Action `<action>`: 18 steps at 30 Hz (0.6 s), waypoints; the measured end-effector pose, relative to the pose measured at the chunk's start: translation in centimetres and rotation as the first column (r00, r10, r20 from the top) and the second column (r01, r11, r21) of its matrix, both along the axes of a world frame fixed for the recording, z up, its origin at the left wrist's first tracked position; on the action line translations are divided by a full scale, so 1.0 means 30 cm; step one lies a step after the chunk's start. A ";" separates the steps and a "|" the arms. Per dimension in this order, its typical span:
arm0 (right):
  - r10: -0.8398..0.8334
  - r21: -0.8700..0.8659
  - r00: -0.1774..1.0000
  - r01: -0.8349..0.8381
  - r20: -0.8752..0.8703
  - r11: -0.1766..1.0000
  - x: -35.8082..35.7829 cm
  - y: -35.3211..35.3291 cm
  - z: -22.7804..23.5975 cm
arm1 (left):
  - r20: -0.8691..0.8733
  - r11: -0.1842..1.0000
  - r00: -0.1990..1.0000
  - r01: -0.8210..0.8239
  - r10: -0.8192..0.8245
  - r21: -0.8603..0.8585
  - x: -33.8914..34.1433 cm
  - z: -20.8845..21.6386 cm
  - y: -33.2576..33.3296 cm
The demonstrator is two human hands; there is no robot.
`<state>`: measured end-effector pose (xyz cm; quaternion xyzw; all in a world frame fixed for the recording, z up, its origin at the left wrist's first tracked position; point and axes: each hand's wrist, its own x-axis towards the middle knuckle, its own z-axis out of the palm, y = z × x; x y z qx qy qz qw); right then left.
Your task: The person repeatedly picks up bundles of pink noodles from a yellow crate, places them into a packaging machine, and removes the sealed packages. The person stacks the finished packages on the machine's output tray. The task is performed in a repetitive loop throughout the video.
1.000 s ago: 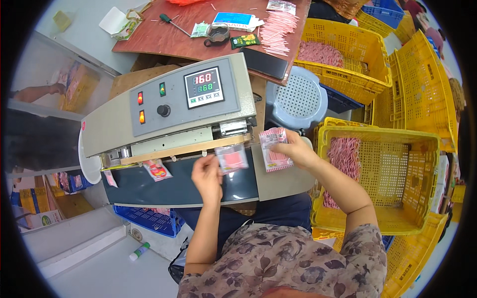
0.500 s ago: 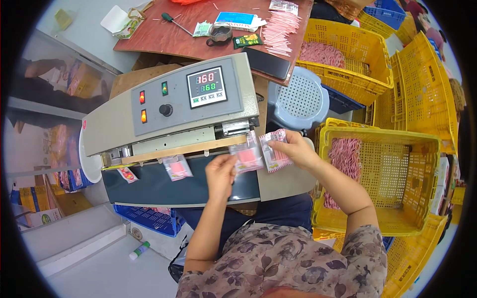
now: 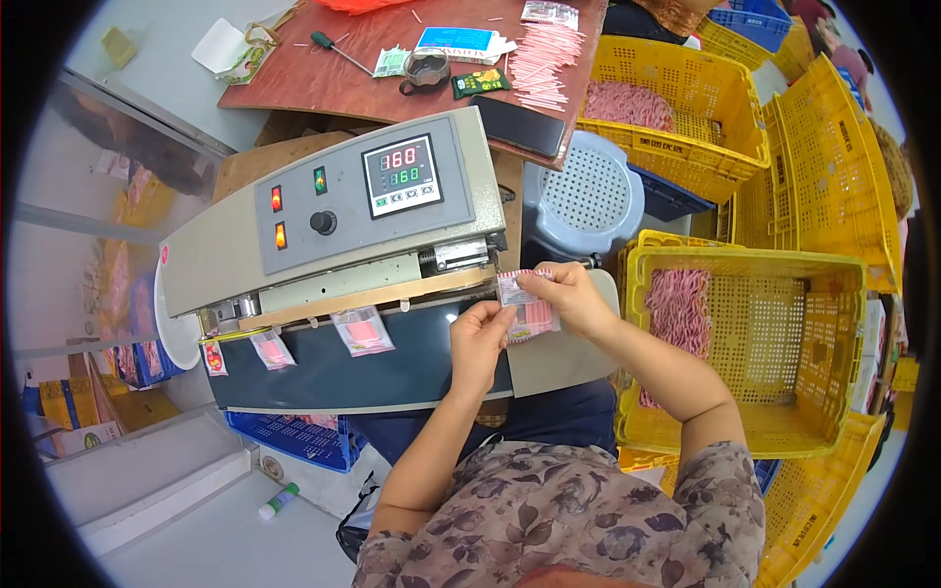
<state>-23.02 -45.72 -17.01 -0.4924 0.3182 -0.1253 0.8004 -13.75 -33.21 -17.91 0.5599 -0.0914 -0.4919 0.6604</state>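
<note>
A small clear-and-pink packet (image 3: pixel 535 316) with a striped top edge is at the right end of a band sealing machine (image 3: pixel 230 235). My right hand (image 3: pixel 573 302) pinches its upper part between thumb and fingers. From the other side, my left hand (image 3: pixel 478 340) closes its fingertips on the packet's left edge. Farther left, a pink packet (image 3: pixel 363 331), another packet (image 3: pixel 272 349) and a third with red on it (image 3: pixel 216 359) hang by their tops from the sealer's tan band (image 3: pixel 368 300).
Right of me stands a yellow crate (image 3: pixel 784 431) with pink packets or strips piled along its left side. Behind it are a grey-blue stool (image 3: pixel 586 186) and more yellow crates (image 3: pixel 686 147). A red-brown table (image 3: pixel 294 78) holds a phone (image 3: pixel 518 125), thin pink sticks (image 3: pixel 544 64) and a screwdriver (image 3: pixel 328 43).
The hanging packets have shifted left along the sealer. My left hand has let go of one packet and moved right to the one in my right hand.
</note>
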 end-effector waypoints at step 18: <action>0.036 -0.017 0.986 -0.039 -0.162 0.999 -0.245 0.012 0.020 | 0.152 0.967 0.979 -0.163 0.134 0.195 0.233 0.026 0.142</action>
